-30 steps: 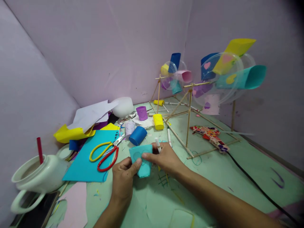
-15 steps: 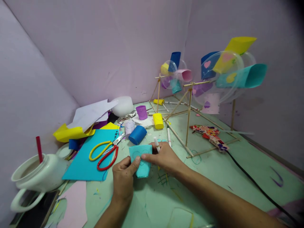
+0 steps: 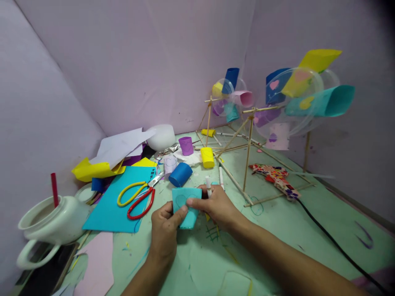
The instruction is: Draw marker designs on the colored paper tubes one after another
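A turquoise paper tube (image 3: 191,218), pressed fairly flat and with a heart outline drawn on it, is held between both hands. My left hand (image 3: 166,230) pinches its left side, thumb on the front. On its upper right, my right hand (image 3: 217,205) presses a thumb against the front; a white marker (image 3: 208,186) also sticks up from between its fingers. Just beyond lie a blue paper tube (image 3: 180,174), a pale lilac tube (image 3: 170,165) with a drawn outline, a purple tube (image 3: 186,146) and a yellow tube (image 3: 207,157).
Scissors (image 3: 143,201) rest on a turquoise sheet (image 3: 105,213) at left, near a white teapot-shaped pot (image 3: 58,222) and pink paper (image 3: 97,263). At right stand stick frames with paper-bladed wheels (image 3: 304,98). A patterned glue gun (image 3: 276,179) with a cord lies beneath.
The view has shifted slightly, so most things sit a little further right. Both hands keep hold of the turquoise tube, which is tilted slightly differently.
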A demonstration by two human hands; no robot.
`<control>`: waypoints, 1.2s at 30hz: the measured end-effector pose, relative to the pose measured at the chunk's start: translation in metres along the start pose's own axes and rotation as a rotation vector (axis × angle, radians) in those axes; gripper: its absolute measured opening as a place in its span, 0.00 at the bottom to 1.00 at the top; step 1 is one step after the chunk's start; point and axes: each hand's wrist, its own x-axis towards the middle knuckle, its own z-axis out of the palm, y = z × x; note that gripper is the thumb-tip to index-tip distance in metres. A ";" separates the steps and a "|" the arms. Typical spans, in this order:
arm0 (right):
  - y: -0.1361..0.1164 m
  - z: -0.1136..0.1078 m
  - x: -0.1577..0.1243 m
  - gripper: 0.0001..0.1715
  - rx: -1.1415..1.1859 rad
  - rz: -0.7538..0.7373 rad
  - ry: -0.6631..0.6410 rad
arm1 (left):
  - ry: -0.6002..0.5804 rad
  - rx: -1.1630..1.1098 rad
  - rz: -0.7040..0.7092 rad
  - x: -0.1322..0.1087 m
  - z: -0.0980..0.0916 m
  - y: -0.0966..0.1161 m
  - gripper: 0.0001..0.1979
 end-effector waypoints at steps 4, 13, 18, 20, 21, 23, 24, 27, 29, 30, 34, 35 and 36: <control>-0.004 -0.003 -0.001 0.14 -0.076 -0.020 -0.005 | 0.044 -0.017 -0.014 0.002 -0.001 0.000 0.13; -0.048 -0.040 -0.008 0.28 0.168 -0.345 0.181 | 0.074 0.110 -0.100 0.003 -0.003 0.003 0.08; -0.035 -0.029 -0.016 0.42 0.084 -0.300 0.010 | 0.060 0.162 -0.105 0.005 0.000 0.004 0.07; -0.029 -0.024 -0.019 0.39 0.024 -0.349 -0.048 | 0.061 0.168 -0.104 0.006 0.001 0.004 0.07; -0.027 -0.022 -0.020 0.34 -0.038 -0.380 -0.044 | 0.064 0.168 -0.103 0.006 0.001 0.004 0.07; -0.026 -0.020 -0.021 0.20 -0.204 -0.423 0.011 | 0.058 0.160 -0.107 0.007 0.000 0.004 0.07; -0.025 -0.019 -0.021 0.15 -0.286 -0.435 0.040 | 0.049 0.156 -0.109 0.007 0.000 0.004 0.07; -0.020 -0.018 -0.020 0.06 -0.395 -0.522 0.074 | 0.033 0.154 -0.120 0.008 0.000 0.003 0.07; -0.014 -0.016 -0.019 0.05 -0.395 -0.616 0.062 | 0.034 0.162 -0.109 0.009 -0.001 0.001 0.08; -0.011 -0.015 -0.018 0.05 -0.397 -0.671 0.061 | 0.032 0.164 -0.101 0.010 -0.001 0.001 0.08; -0.002 -0.010 -0.016 0.04 -0.464 -0.839 0.062 | 0.040 0.165 -0.073 0.010 0.001 0.001 0.09; -0.001 -0.009 -0.015 0.05 -0.479 -0.867 0.054 | 0.040 0.169 -0.072 0.010 0.001 0.003 0.09; -0.001 -0.008 -0.014 0.05 -0.490 -0.888 0.044 | 0.041 0.174 -0.074 0.009 0.002 0.004 0.09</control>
